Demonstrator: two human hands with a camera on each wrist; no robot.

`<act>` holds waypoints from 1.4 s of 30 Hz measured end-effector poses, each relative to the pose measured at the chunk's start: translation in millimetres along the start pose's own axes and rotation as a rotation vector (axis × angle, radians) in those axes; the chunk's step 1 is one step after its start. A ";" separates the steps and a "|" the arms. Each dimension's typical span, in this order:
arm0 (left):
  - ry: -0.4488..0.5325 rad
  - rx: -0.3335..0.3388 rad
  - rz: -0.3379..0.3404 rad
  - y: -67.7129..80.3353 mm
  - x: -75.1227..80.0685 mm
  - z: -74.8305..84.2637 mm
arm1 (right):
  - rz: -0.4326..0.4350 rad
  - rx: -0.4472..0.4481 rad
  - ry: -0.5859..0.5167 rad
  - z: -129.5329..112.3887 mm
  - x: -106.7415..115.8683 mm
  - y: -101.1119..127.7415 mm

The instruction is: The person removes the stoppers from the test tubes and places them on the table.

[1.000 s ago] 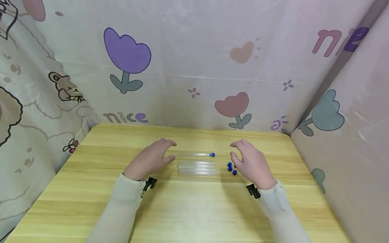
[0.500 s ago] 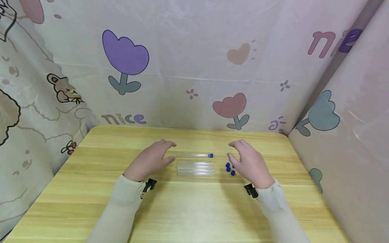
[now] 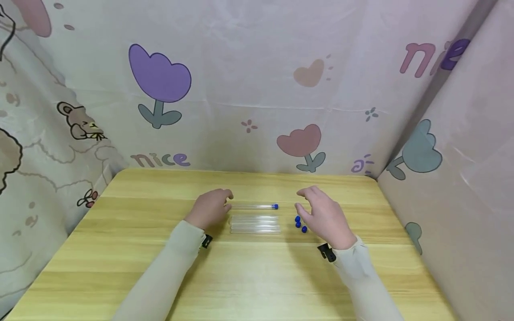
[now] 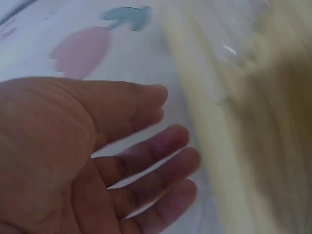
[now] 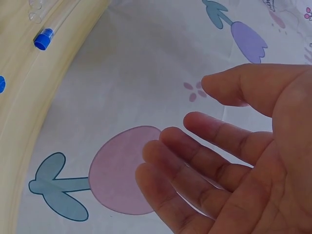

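My left hand (image 3: 210, 207) hovers at the left end of a clear tube with a blue cap (image 3: 257, 207), its thumb and fingertips overlapping that end in the head view. In the left wrist view its fingers (image 4: 161, 146) are loosely bent with nothing between them. In front of the capped tube, a row of several clear uncapped tubes (image 3: 254, 224) lies side by side. My right hand (image 3: 327, 218) hovers at the right, beside several loose blue caps (image 3: 298, 224), partly hiding that spot. Its fingers (image 5: 190, 165) are relaxed and hold nothing in the right wrist view.
The tubes and caps lie on a light wooden table (image 3: 249, 281). A printed curtain (image 3: 225, 89) hangs behind the table's far edge and along both sides. A small black camera mount (image 3: 326, 253) sits at the right wrist, another (image 3: 206, 241) at the left.
My left hand has turned and moved in toward the left end of the capped tube. The right hand stays nearly in place. The head view has shifted slightly, moving the scene left.
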State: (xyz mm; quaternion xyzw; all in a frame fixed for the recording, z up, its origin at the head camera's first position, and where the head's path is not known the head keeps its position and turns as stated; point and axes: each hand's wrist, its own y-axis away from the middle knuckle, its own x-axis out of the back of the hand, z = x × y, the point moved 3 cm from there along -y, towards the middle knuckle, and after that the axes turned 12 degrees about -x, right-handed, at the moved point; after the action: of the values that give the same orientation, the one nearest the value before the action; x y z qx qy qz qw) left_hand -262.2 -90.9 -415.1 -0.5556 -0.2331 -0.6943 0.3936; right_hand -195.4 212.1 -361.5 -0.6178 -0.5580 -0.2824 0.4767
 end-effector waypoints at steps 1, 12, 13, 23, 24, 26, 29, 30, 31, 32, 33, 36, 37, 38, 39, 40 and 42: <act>-0.015 -0.007 -0.009 -3.3 -4.5 -2.6 | -0.004 0.001 0.001 0.0 -0.6 -0.1; -0.056 -0.024 -0.062 -20.8 -30.5 -14.3 | -0.015 -0.006 0.000 -1.5 -3.6 0.3; -0.051 -0.020 -0.065 -21.0 -30.8 -13.8 | -0.017 -0.007 0.001 -1.8 -3.7 0.4; -0.032 0.018 -0.054 -27.9 -28.9 -9.7 | 0.002 -0.002 0.011 -2.7 0.2 0.7; -0.026 0.022 -0.053 -27.5 -28.6 -10.1 | 0.004 0.002 0.011 -3.7 0.3 0.6; -0.016 0.032 -0.052 -27.0 -29.0 -12.0 | 0.008 0.005 0.013 -5.2 0.3 0.6; 0.003 0.039 -0.053 -25.7 -29.2 -14.6 | 0.005 0.007 0.010 -6.1 -0.5 0.3; 0.013 0.042 -0.054 -25.1 -29.0 -15.3 | 0.003 0.006 0.008 -6.2 -0.8 0.1; 0.018 0.048 -0.050 -24.4 -28.6 -16.3 | 0.002 0.005 0.005 -6.3 -1.0 -0.1; 0.020 0.050 -0.043 -23.4 -27.6 -17.0 | 0.003 0.006 0.005 -6.3 -1.1 -0.4; 0.024 0.054 -0.029 -22.1 -25.5 -17.5 | 0.003 0.006 0.003 -5.9 -1.3 -0.9; 0.033 0.050 0.035 -16.8 -12.5 -15.1 | 0.006 0.003 0.000 -4.5 -1.3 -2.0; 0.033 0.040 0.062 -14.5 -6.1 -12.8 | 0.006 0.002 -0.002 -3.6 -1.2 -2.2; 0.035 0.028 0.090 -11.6 1.1 -9.3 | 0.004 -0.002 -0.002 -2.9 -1.1 -2.3; 0.036 0.015 0.118 -8.5 9.0 -4.9 | 0.000 -0.005 -0.006 -2.2 -1.0 -2.3; 0.033 0.002 0.141 -5.0 17.0 0.4 | -0.004 -0.010 -0.011 -2.1 -0.6 -2.1; 0.026 -0.017 0.177 3.2 32.8 12.8 | -0.008 -0.012 -0.023 -1.9 0.0 -1.5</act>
State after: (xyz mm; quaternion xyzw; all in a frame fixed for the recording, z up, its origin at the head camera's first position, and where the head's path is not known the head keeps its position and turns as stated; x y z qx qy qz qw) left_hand -254.5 -92.5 -380.6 -0.5685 -0.1720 -0.6657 0.4517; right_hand -196.5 210.2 -360.3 -0.6216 -0.5644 -0.2806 0.4651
